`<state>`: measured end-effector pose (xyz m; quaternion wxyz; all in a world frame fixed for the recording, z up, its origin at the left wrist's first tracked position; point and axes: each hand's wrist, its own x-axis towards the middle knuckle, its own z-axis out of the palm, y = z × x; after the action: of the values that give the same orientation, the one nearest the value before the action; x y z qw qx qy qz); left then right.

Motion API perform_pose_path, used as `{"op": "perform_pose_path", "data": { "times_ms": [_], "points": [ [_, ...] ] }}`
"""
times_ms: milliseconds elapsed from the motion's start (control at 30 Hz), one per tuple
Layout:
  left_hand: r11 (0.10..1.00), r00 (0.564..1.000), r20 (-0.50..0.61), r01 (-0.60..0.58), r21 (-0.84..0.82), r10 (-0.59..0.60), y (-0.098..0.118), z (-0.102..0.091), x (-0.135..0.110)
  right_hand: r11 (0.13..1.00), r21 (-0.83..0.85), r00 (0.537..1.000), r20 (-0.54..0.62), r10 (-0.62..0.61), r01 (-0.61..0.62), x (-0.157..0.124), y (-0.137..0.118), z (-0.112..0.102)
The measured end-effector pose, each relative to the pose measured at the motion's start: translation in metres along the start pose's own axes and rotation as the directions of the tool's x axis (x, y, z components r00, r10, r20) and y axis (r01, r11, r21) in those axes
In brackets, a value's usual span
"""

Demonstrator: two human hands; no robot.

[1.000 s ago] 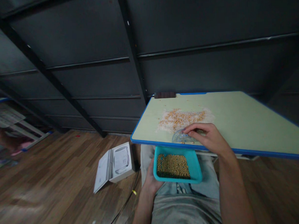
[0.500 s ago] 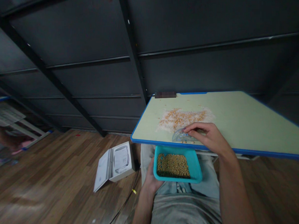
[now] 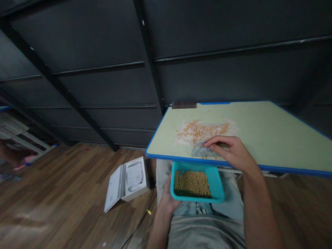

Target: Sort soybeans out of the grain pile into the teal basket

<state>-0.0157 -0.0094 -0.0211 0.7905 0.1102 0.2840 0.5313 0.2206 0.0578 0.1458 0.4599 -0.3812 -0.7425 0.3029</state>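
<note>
In the head view, my left hand (image 3: 168,199) grips the left side of a turquoise plastic basket (image 3: 217,184), held over my lap just below the table edge. Many round yellow soybeans (image 3: 193,181) lie in it. My right hand (image 3: 228,149) pinches a clear, half-round protractor (image 3: 199,149) between thumb and fingertips, low on the tabletop. Beyond the protractor spreads a patch of white rice-like grains (image 3: 184,139) mixed with orange-yellow beans (image 3: 194,127). A few loose beans (image 3: 204,158) sit between the protractor and the near edge.
The pale green table (image 3: 278,135) has a blue rim. An open white box (image 3: 135,178) stands on the wooden floor at the left, a black cable (image 3: 139,223) beside it. A dark panelled wall (image 3: 104,86) rises behind. At far left, part of another person (image 3: 9,155) shows.
Almost nothing differs. Both hands keep their hold, with the protractor and basket in nearly the same places.
</note>
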Motion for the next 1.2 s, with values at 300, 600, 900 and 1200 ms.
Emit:
{"op": "perform_pose_path", "data": {
  "times_ms": [300,600,900,1200],
  "points": [
    [1.0,0.999,-0.036,0.006,0.002,-0.006,0.001,0.0,-0.001,1.0,-0.001,1.0,0.0,0.012,-0.012,0.0,-0.001,0.0],
    [1.0,0.999,-0.043,0.0,0.004,0.001,0.001,0.0,-0.002,1.0,0.002,1.0,0.013,0.008,-0.008,0.0,-0.002,0.0],
    [1.0,0.999,-0.034,0.008,0.015,-0.007,0.001,0.003,-0.001,1.0,0.013,0.999,0.031,0.008,-0.008,-0.001,-0.005,-0.001],
    [1.0,1.0,-0.017,0.005,-0.015,-0.006,-0.001,-0.007,0.0,1.0,-0.006,1.0,-0.011,0.008,-0.008,-0.001,-0.001,0.0]
  ]
}}
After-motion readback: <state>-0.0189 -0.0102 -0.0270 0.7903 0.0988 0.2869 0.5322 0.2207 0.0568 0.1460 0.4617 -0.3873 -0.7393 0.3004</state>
